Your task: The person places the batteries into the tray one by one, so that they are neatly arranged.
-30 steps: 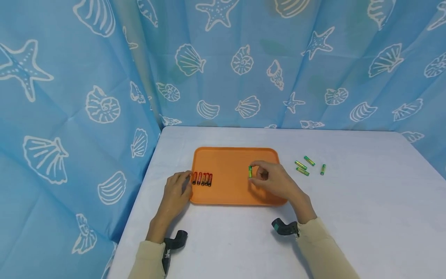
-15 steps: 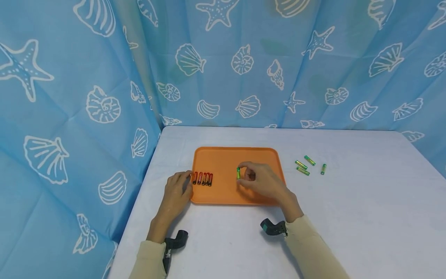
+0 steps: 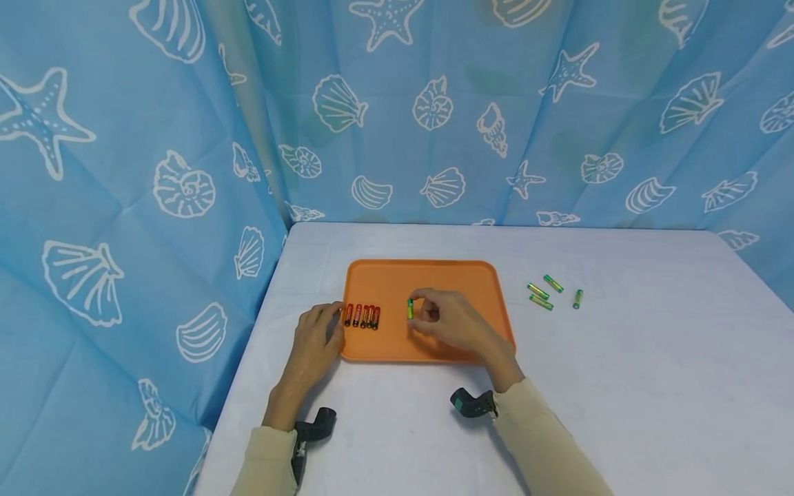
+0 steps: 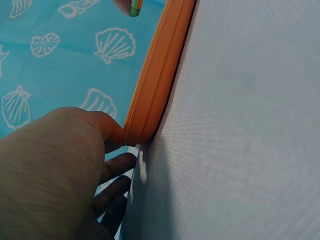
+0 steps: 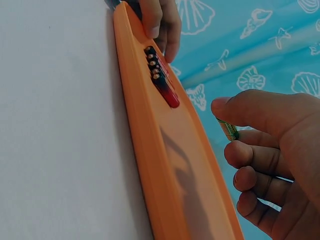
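Note:
My right hand (image 3: 459, 320) pinches a green-and-gold battery (image 3: 410, 309) between thumb and index finger, upright in the head view, over the middle of the orange tray (image 3: 428, 274). In the right wrist view that green battery (image 5: 228, 130) shows clear above the tray, with the other fingers loosely bent below it. On the tray's left side lie several red-and-black batteries (image 3: 362, 316) side by side in a row. My left hand (image 3: 313, 344) rests against the tray's left edge. In the left wrist view its thumb (image 4: 107, 127) touches the tray's corner, its fingers relaxed beside the rim.
Several more green batteries (image 3: 540, 296) lie loose on the white tablecloth (image 3: 645, 344) to the right of the tray. A blue curtain (image 3: 459, 110) with white shell prints hangs behind the table and along its left side.
My right hand has moved left across the tray, carrying the green battery from its right side to the middle. The left hand stays at the tray's edge.

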Tool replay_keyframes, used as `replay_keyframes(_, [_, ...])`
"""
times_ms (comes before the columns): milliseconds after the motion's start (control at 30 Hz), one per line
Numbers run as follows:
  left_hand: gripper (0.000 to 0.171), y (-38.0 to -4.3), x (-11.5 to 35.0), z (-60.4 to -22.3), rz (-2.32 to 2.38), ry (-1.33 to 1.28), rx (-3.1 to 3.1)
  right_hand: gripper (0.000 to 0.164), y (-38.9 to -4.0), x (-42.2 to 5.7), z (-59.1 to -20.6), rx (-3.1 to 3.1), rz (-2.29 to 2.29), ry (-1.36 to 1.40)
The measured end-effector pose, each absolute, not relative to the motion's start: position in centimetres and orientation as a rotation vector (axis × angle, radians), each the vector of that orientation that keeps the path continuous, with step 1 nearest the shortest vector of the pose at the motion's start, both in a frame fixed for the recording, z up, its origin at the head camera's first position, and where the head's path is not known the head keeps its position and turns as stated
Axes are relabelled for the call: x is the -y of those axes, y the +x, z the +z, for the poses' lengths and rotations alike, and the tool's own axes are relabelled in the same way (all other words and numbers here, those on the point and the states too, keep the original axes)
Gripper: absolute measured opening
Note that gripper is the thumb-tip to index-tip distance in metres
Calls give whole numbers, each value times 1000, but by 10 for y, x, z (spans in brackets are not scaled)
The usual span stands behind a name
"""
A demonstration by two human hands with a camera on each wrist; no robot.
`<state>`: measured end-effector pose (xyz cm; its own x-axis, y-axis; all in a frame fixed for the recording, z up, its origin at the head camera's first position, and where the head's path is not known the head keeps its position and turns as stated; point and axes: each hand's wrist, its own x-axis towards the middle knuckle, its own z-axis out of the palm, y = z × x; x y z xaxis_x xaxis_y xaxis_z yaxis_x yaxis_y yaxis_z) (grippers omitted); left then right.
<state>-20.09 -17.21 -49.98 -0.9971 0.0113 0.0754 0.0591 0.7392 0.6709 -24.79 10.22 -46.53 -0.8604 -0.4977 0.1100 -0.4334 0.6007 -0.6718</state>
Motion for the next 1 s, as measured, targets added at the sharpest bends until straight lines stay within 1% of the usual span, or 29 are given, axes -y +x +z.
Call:
replay_keyframes(400, [43, -202, 172, -499, -1107, -51, 2874, 38, -251, -87, -471, -2703, -1107, -806])
replay_keyframes(1000, [43, -202, 171, -500, -1103, -59, 2858, 42, -251, -72, -475, -2653, -1080, -777])
